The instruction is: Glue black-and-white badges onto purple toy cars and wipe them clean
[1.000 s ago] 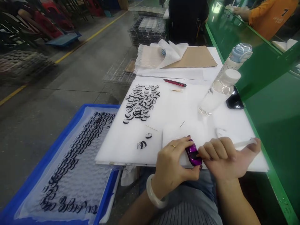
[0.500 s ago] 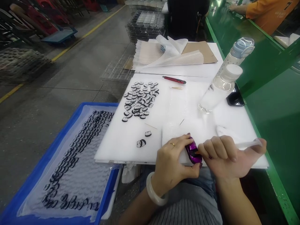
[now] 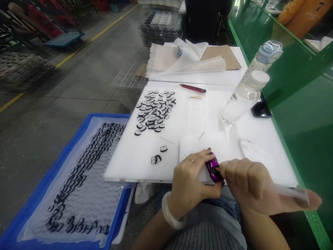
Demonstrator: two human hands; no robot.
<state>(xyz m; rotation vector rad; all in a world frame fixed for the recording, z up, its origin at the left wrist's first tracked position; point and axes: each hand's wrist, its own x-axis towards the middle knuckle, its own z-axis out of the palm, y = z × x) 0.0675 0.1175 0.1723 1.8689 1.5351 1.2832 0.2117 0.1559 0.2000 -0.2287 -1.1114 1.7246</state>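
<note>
My left hand is closed round a glossy purple toy car body, its fingers on the far end and its thumb on the near end. The piece is held over the front edge of the table. My right hand has its fingers curled against the right side of the car. A thin orange-brown stick shows between those fingers and points into the car's dark opening; most of it is hidden. A whitish translucent sleeve covers the right thumb, which sticks out to the right. Left of my hands lie a few small black-rimmed clear pieces.
Many more black-rimmed pieces lie on the white table, and a blue tray at left holds rows of them. A red cutter, thin sticks, a clear bottle and a black phone-like object stand farther back. A green partition borders the right.
My right hand has turned, its thumb swinging outward to the right and down. The stick's tip stays at the car's opening. My left hand and the car have hardly moved.
</note>
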